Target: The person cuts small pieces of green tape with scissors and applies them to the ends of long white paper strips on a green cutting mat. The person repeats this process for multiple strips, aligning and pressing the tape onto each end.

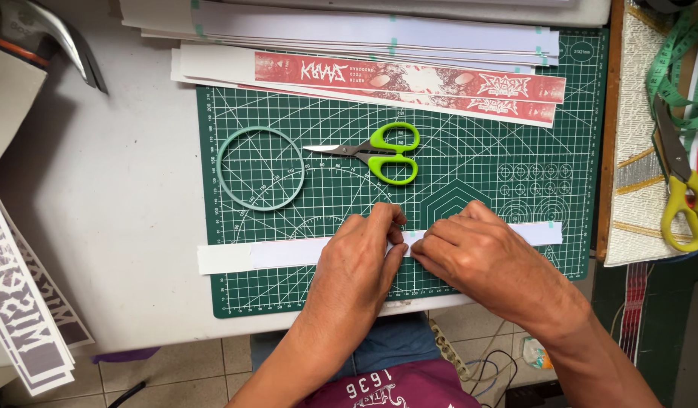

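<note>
Both hands pinch the same long white paper strip (288, 252) where it lies across the near edge of the green cutting mat (455, 174): the left hand (354, 264) has fingertips closed on it at mid-length, and the right hand (481, 253) presses it down just beside, thumb and fingers meeting the left ones. To work the strip cleanly, it seems best to keep it flat along a grid line and hold both sides down evenly so it does not skew.

Green-handled scissors (379, 153) lie closed at the mat's middle, with a pale green ring (260, 168) toward its left edge. Along the mat's far edge rest long red printed strips (409, 81) with white lettering, on a stack of white strips (364, 30). Grey-and-white printed strips (28, 317) hang off the desk's (115, 227) left near corner.
</note>
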Demonstrator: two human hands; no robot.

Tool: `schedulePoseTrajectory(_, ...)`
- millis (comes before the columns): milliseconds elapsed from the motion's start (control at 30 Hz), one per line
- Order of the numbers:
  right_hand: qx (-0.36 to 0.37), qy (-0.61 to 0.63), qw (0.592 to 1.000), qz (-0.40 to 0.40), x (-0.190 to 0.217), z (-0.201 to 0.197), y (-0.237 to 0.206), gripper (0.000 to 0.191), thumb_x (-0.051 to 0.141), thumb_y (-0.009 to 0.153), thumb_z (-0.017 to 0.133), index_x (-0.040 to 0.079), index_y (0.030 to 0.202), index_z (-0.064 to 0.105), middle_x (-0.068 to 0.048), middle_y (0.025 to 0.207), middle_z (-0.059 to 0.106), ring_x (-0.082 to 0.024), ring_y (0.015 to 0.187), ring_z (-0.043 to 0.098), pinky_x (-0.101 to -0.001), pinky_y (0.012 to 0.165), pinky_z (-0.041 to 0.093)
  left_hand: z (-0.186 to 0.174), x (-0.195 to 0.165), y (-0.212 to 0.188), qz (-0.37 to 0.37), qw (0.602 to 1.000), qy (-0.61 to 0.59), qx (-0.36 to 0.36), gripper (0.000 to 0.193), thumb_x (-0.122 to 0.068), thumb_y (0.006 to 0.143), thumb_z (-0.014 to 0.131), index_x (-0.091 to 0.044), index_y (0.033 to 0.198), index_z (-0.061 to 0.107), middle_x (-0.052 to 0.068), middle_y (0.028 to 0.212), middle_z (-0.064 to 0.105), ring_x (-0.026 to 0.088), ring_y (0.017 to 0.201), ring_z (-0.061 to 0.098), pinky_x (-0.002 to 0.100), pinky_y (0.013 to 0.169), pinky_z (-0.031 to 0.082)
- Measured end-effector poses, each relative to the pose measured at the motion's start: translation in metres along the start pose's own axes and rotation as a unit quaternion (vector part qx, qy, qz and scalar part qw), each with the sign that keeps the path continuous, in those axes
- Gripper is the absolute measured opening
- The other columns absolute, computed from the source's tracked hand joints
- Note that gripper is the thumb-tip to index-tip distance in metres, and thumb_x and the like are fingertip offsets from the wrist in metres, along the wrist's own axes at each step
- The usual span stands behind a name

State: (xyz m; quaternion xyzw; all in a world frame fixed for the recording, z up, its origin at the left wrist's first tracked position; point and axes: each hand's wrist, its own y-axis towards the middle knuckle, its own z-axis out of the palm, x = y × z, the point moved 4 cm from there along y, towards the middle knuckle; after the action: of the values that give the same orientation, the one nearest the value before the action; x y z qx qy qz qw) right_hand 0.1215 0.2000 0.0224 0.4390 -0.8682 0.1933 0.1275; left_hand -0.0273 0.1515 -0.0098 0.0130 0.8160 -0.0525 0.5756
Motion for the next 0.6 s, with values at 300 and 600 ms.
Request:
schedulePoseTrajectory(300,0.006,0.019,1.0,-0.004,0.003,-0.0023,0.0047,0.014,0.016,0.08,0.078,0.004,0.079,0.07,-0.005,0.071,0.062,-0.02,0.063,0.059,-0.038,0.067,0.044,0.0011,0.0009,0.0005,0.003,1.0,0.011,-0.002,0.026,-0.003,0.089,0.071,-0.004,0.11,0.056,0.009,0.09,0.069,0.027,0.086,0.066,0.041,0.073,0.054)
schedulePoseTrajectory(600,0.012,0.013,1.0,-0.013,0.0012,-0.0014,0.0059,0.015,0.016,0.081,0.078,0.005,0.077,0.069,-0.006,0.071,0.061,-0.022,0.065,0.059,-0.0378,0.07,0.047,0.0,-0.0002,0.0007,0.01,1.0,0.005,-0.007,0.026,-0.003,0.089,0.07,-0.003,0.11,0.055,0.01,0.091,0.069,0.029,0.086,0.066,0.042,0.074,0.054)
